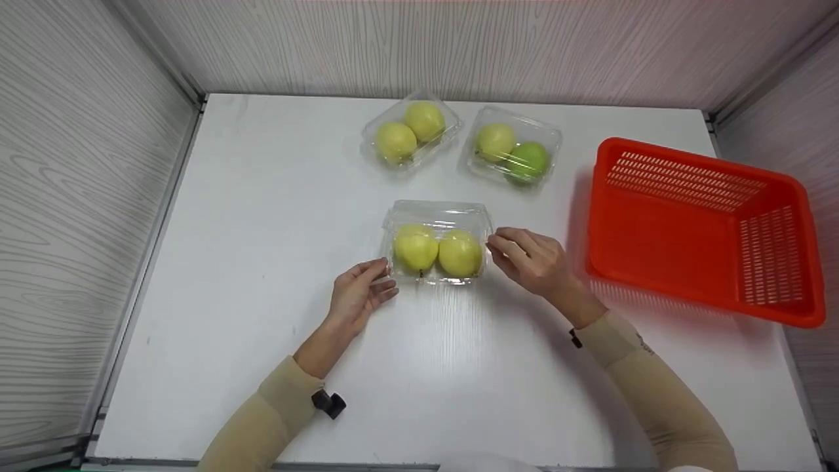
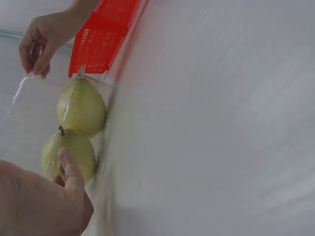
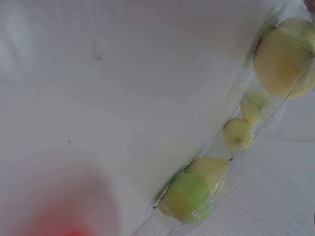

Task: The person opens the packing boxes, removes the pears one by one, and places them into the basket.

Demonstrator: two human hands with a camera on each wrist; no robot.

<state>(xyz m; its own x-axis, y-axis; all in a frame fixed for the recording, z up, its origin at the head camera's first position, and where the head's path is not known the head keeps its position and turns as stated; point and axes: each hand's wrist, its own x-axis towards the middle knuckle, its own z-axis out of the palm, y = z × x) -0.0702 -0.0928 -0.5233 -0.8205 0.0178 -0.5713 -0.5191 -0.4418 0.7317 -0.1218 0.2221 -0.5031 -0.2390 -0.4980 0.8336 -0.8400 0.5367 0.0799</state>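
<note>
On the white table (image 1: 249,210) between woodgrain walls (image 1: 459,49), right fingers (image 1: 521,242) pinch a fruit box (image 1: 440,213), left fingers (image 1: 373,269) seemingly too.

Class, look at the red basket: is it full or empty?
Empty: the head view looks down into the basket and shows its bare red floor, with nothing lying on it.

- Left of my left hand (image 1: 357,298): passable white flat tabletop (image 1: 262,229).
- Right of my right hand (image 1: 532,262): red rectangular plastic basket (image 1: 668,236) obstructs.
- Ahead: two clear plastic fruit boxes (image 1: 452,124) (image 1: 550,137) obstruct.
</note>
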